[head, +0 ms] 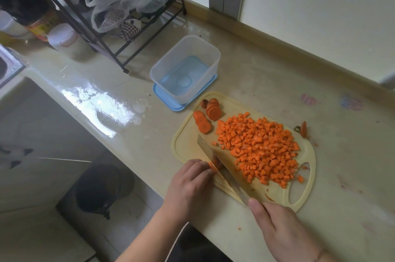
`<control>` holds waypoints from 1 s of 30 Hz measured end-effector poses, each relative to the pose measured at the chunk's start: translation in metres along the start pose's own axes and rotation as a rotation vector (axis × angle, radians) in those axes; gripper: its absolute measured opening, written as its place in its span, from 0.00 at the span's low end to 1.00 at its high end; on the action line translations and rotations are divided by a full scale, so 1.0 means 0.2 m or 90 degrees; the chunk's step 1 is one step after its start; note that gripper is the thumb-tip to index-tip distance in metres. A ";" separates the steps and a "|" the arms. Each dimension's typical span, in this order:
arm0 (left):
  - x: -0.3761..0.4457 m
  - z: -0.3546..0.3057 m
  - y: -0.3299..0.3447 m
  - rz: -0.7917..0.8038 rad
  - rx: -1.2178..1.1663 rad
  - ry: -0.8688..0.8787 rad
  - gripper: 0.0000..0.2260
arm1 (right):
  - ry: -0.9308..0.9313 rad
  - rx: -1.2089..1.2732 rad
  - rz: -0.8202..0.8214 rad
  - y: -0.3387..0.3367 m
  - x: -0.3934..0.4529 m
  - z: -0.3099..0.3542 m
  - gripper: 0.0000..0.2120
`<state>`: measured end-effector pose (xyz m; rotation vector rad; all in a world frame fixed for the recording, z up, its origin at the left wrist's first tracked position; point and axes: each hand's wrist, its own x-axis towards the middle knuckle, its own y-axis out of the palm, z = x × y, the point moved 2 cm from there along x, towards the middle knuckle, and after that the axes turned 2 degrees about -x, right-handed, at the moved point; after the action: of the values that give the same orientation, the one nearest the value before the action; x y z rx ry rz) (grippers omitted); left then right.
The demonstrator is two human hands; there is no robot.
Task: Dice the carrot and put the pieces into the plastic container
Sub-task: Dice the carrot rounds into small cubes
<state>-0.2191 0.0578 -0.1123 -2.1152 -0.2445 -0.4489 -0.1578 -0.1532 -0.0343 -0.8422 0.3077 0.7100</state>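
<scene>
Orange dice (260,150) heaped over the middle and right of a pale yellow cutting board (183,146), on a glossy beige bench (342,176). Two short rows of uncut carrot rounds (212,109) at the board's far-left corner, beside the heap. Left hand (190,185) at the near-left edge of the board, fingers curled down onto a small stack of carrot slices (213,165), pinning it. Right hand (282,227) wrapped tight around the handle of a knife (215,163); handle itself hidden inside the grip, thumb lying along the blade's near end. Blade angled away and left, flat side against the pinned slices, edge down on the board. Clear plastic container (186,69) just beyond the board's far-left corner, upright, seated on its blue lid (168,105), no carrot inside. Carrot top (303,129) off the board's far-right edge, on the bench. Black wire rack (119,48) further back on the left.
</scene>
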 end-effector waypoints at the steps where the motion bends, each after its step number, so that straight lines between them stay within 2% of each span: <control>1: -0.01 0.00 0.01 -0.010 0.013 -0.005 0.09 | -0.001 0.005 -0.003 0.00 -0.01 -0.01 0.28; 4: -0.02 0.01 0.02 -0.060 0.046 -0.001 0.04 | -0.003 -0.002 0.003 0.01 -0.05 -0.03 0.40; 5: -0.02 0.00 0.02 -0.071 0.044 -0.001 0.08 | 0.001 -0.010 0.006 0.01 -0.06 -0.04 0.43; 6: -0.02 0.00 0.02 -0.071 0.039 -0.002 0.11 | 0.007 -0.011 0.012 0.00 -0.07 -0.05 0.43; 8: -0.02 0.00 0.01 -0.077 0.035 -0.002 0.14 | 0.005 -0.004 0.032 0.00 -0.08 -0.03 0.33; 10: -0.02 -0.01 0.01 -0.091 0.024 -0.018 0.13 | -0.004 -0.006 0.040 -0.02 -0.09 -0.01 0.24; 11: -0.01 -0.01 0.00 -0.105 0.007 -0.030 0.11 | -0.014 -0.018 0.039 -0.02 -0.09 -0.01 0.25; 13: 0.00 -0.01 0.00 -0.127 -0.035 -0.060 0.07 | -0.015 -0.046 0.032 -0.01 -0.08 -0.03 0.34; 16: 0.00 -0.02 -0.01 -0.127 -0.069 -0.094 0.06 | -0.010 -0.084 0.016 0.04 -0.03 -0.06 0.42; 19: -0.01 -0.01 -0.01 -0.120 -0.073 -0.094 0.05 | -0.027 -0.085 0.021 0.05 0.01 -0.03 0.40; 22: -0.01 0.02 -0.02 -0.114 -0.064 -0.051 0.04 | -0.010 -0.001 0.000 0.00 -0.01 -0.01 0.42; 25: 0.00 0.05 -0.02 -0.100 -0.051 -0.017 0.11 | 0.052 0.067 -0.042 -0.08 -0.08 -0.04 0.37; 27: 0.02 0.06 -0.02 -0.073 -0.050 0.011 0.08 | 0.077 0.088 -0.055 -0.13 -0.11 -0.06 0.35; 30: 0.08 0.06 -0.04 -0.011 -0.033 0.048 0.03 | 0.097 0.059 -0.057 -0.17 -0.14 -0.10 0.42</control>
<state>-0.2040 0.0725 -0.1064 -2.1439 -0.2093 -0.5495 -0.1536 -0.1963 -0.0127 -0.8174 0.4331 0.5447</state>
